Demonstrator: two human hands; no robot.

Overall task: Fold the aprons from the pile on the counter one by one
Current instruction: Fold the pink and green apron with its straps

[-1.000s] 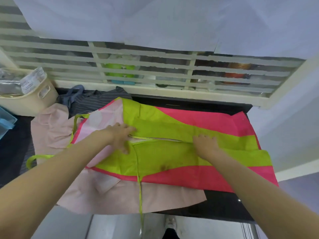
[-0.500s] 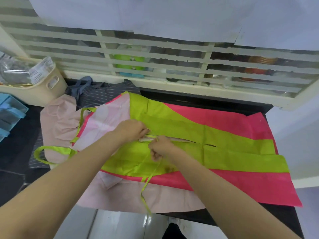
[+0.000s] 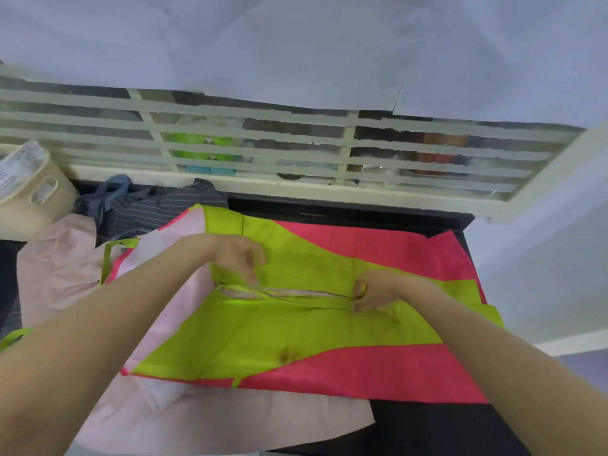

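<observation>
A pink and lime-green apron (image 3: pixel 296 334) lies spread on the black counter (image 3: pixel 427 426), its two sides folded in so they meet along the middle. My right hand (image 3: pixel 375 292) pinches the green tie strap (image 3: pixel 296 296) and holds it stretched along that middle seam. My left hand (image 3: pixel 238 258) hovers with loosely curled fingers over the strap's left end, and its fingertips touch the cloth there. A pale pink apron (image 3: pixel 204 419) lies under the bright one. Dark striped and blue aprons (image 3: pixel 151 209) are bunched at the back left.
A cream plastic basket (image 3: pixel 36 199) stands at the far left. A slatted white window grille (image 3: pixel 296 153) runs behind the counter. A white wall (image 3: pixel 543 264) closes the right side. A loose green strap loop (image 3: pixel 13 337) hangs at the left edge.
My right hand has drawn the green strap to the right, from beside my left hand to the apron's middle. The strap no longer dangles over the front edge.
</observation>
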